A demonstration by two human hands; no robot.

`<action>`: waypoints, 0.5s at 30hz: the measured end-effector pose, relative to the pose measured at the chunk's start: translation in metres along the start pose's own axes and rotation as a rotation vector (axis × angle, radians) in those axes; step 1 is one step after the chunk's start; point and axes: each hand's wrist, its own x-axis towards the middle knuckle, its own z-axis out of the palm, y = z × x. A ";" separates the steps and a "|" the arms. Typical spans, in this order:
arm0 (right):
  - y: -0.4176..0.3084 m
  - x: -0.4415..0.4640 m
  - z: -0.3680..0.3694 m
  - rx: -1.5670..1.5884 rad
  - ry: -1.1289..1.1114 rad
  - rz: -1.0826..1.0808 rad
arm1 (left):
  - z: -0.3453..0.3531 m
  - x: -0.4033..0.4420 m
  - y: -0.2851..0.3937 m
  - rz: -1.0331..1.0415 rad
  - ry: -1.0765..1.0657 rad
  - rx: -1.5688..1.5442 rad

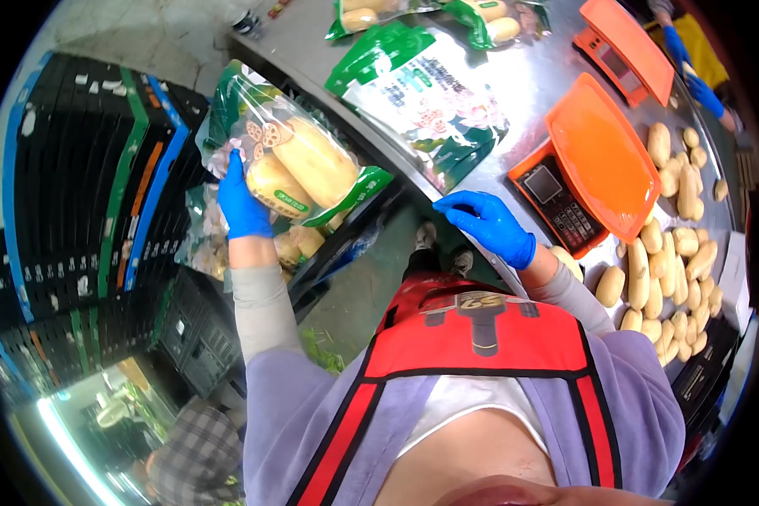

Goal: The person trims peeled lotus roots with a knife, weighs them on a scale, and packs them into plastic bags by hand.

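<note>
My left hand, in a blue glove, grips a clear and green printed bag of lotus root by its side. Pale root pieces show through the film. Below it, more bagged lotus root lies in a dark crate beside the table. Over the table's near edge hovers my gloved right hand, its fingers stretched out and slightly bent, with nothing in them. Closest to it are a flat printed bag on the metal table and an orange scale.
Loose lotus root pieces are heaped at the table's right. Filled bags and a second orange scale stand farther back. Stacked black crates rise at the left. Another person's blue-gloved hands show at upper right.
</note>
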 end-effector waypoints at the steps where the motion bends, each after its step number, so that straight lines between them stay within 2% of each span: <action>1: 0.000 -0.003 -0.003 -0.005 0.013 0.008 | 0.003 0.009 -0.003 -0.008 -0.025 0.005; 3: 0.004 -0.010 -0.007 0.025 0.070 0.031 | 0.007 0.032 -0.010 0.035 -0.142 0.115; 5: 0.000 -0.020 -0.013 0.089 0.125 0.073 | 0.044 0.032 -0.012 0.056 -0.204 0.152; 8: 0.002 -0.037 -0.025 -0.057 0.243 -0.050 | 0.104 0.027 -0.021 0.039 -0.323 0.173; 10: 0.005 -0.053 -0.033 -0.094 0.319 -0.067 | 0.132 0.050 -0.043 -0.038 -0.406 0.157; 11: 0.016 -0.060 -0.034 -0.042 0.391 -0.085 | 0.130 0.091 -0.068 -0.078 -0.525 0.179; 12: 0.025 -0.067 -0.035 0.004 0.470 -0.101 | 0.155 0.088 -0.074 -0.268 -0.543 0.152; 13: 0.027 -0.076 -0.038 -0.010 0.507 -0.106 | 0.193 0.059 -0.076 -0.282 -0.450 0.201; 14: 0.026 -0.088 -0.043 -0.026 0.541 -0.113 | 0.196 0.098 -0.102 -0.371 -0.470 0.191; 15: 0.020 -0.099 -0.043 0.007 0.601 -0.080 | 0.219 0.099 -0.111 -0.386 -0.437 0.184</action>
